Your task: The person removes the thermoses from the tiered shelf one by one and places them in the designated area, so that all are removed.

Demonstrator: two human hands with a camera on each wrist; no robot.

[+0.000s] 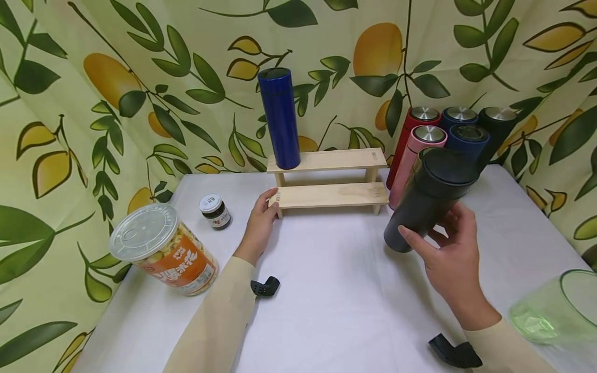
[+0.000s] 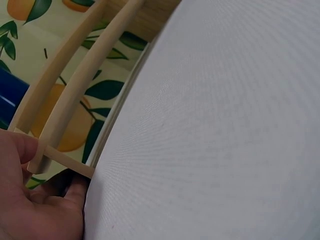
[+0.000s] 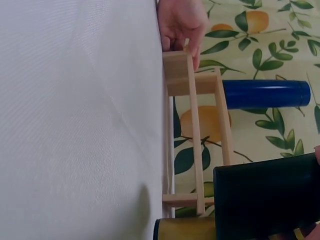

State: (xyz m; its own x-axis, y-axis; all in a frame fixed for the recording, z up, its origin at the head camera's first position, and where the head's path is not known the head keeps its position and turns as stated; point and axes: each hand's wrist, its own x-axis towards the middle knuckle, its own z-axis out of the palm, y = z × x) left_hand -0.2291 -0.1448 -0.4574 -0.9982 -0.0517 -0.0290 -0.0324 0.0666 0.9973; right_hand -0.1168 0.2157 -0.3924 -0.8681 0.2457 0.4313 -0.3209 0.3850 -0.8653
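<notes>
My right hand (image 1: 450, 259) grips a black tumbler (image 1: 422, 207) and holds it tilted over the table, to the right of a two-tier wooden stand (image 1: 331, 196). In the right wrist view the tumbler (image 3: 267, 195) fills the lower right corner. With thumb and fingers, my left hand (image 1: 258, 225) holds the left end of the stand's lower shelf. The left wrist view shows that thumb (image 2: 27, 146) against the wood, some fingers below it. On the left end of the upper shelf, a blue flask (image 1: 280, 119) stands upright.
Behind the tumbler cluster several flasks, among them a red one (image 1: 412, 122), a pink one (image 1: 422, 142) and a dark blue one (image 1: 468, 140). A small dark jar (image 1: 215, 211) and a large snack tub (image 1: 172, 254) stand left. At right is a green cup (image 1: 550, 311).
</notes>
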